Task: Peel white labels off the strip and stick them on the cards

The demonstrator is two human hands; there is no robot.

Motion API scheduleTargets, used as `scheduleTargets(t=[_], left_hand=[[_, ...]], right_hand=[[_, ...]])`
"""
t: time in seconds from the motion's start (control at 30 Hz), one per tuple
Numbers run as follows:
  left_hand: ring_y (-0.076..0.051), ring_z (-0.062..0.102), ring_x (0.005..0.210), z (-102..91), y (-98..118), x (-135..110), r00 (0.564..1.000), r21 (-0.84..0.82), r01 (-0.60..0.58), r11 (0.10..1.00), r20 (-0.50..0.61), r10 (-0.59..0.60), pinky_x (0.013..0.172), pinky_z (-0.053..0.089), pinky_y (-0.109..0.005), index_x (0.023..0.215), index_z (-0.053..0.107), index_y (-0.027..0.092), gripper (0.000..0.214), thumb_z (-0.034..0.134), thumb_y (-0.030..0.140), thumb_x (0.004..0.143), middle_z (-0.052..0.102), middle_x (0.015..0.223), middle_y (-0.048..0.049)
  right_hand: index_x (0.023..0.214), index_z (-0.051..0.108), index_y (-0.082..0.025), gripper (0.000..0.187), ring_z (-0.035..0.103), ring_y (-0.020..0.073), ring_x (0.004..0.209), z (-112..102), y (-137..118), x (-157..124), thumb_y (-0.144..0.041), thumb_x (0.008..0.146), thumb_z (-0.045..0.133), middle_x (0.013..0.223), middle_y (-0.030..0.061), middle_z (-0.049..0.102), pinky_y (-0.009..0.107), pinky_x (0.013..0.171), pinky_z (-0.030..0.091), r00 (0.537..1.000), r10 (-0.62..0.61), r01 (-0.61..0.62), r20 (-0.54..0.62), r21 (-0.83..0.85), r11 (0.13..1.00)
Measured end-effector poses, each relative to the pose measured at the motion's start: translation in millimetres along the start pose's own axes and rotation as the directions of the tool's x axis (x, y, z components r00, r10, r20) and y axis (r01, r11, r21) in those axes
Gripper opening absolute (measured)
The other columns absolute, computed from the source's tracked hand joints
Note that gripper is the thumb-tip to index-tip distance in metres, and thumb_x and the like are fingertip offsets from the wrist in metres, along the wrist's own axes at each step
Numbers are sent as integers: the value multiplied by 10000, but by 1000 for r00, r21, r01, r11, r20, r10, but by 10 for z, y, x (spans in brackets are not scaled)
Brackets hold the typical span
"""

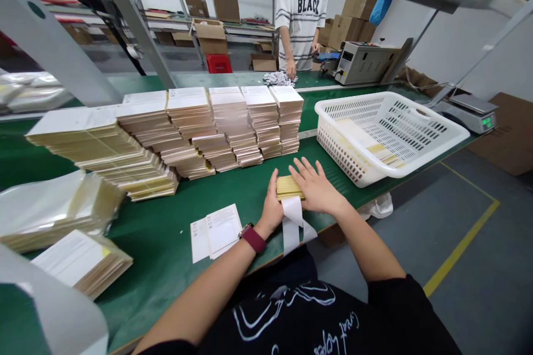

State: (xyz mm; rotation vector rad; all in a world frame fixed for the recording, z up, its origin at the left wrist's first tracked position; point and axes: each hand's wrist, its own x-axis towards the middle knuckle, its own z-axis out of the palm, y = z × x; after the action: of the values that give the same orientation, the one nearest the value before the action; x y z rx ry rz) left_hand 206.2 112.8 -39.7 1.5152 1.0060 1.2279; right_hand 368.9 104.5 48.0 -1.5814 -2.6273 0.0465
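A small stack of yellow-edged paper pieces (pixel 290 186) stands at the table's near edge, between my two hands. My left hand (pixel 272 208) is closed against its left side, fingers pointing away from me. My right hand (pixel 315 187) lies over its right end with the fingers spread; its palm side is hidden. From the stack's near side a white paper strip (pixel 291 233) hangs over the edge. Left of my wrist, white printed cards (pixel 222 229) lie flat, partly overlapping. A dark red watch band (pixel 253 238) is on my left wrist.
Tall bundles of cards (pixel 233 122) line the table's middle. Plastic-wrapped bundles (pixel 54 205) and a loose stack (pixel 85 260) sit left. A white basket (pixel 441 136) holding some cards stands right, near a scale (pixel 468 111). Across the table, a person (pixel 302 16) handles paper scraps (pixel 277 79).
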Motion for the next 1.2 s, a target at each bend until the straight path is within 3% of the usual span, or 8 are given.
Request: scheduleTargets(t=[0.17,0.23,0.33,0.5,0.7,0.87,1.07,1.2], left_hand=[[-265,549,1227,37,-8,-20,999,-37,32,999,7,-31,1077,408,-431,1526,127,236,1085,778,430,679,477,1415,-150],[-289,449,1343,28,-21,-16,1000,-31,5,999,5,-5,1130,348,-444,1527,140,258,1061,773,429,693,393,1493,-156],[-319,217,1475,0,-47,9,1000,-33,-16,999,10,16,1202,217,-464,1539,72,277,1117,777,462,692,134,1615,-144],[-328,51,1504,-18,-82,71,997,-83,19,996,74,-13,1214,147,-507,1535,-70,280,1254,793,534,661,-41,1629,-131],[-332,87,1499,9,-105,163,995,-141,34,989,93,-21,1205,182,-508,1538,-32,293,1206,775,548,678,28,1628,-143],[-332,197,1480,-4,-104,181,990,-141,53,989,135,-34,1178,251,-503,1534,-70,267,1231,756,577,675,120,1603,-204],[-330,292,1446,-10,-112,148,990,-129,39,991,141,-21,1158,293,-480,1538,-42,249,1198,735,577,687,181,1584,-214],[-346,286,1445,-24,-114,139,987,-121,64,991,152,-45,1152,299,-485,1532,-82,268,1280,783,561,636,98,1604,-213]], right_hand=[[1266,520,-66,543,593,327,1056,-109,-57,196,-342,804,595,1130,201,631,457,957,447,986,-42,49,162,-41,998],[1130,578,-82,414,599,325,998,-136,-96,218,-356,820,578,1078,198,628,434,883,477,983,-58,70,172,-66,995],[1283,502,-95,530,600,328,1018,-124,-94,187,-356,830,586,1151,199,607,458,880,484,977,-79,87,196,-32,996],[1539,165,-211,1068,260,374,1433,129,121,85,-362,675,774,1569,193,231,548,1116,316,996,-38,15,83,259,966],[1536,164,-247,1029,47,271,1516,471,264,38,-368,702,754,1624,143,26,484,1203,174,988,19,79,-153,602,795],[1539,162,-238,1136,-34,317,1513,317,298,-90,-479,636,808,1630,152,-72,521,1194,147,995,-51,92,-90,538,838],[1527,225,-198,856,319,282,1422,137,167,-117,-295,793,653,1527,170,354,510,1155,257,999,-15,23,-30,319,947],[1523,212,-113,832,329,344,1392,98,38,-30,-308,814,601,1517,203,357,592,1121,256,998,59,-63,29,150,987]])
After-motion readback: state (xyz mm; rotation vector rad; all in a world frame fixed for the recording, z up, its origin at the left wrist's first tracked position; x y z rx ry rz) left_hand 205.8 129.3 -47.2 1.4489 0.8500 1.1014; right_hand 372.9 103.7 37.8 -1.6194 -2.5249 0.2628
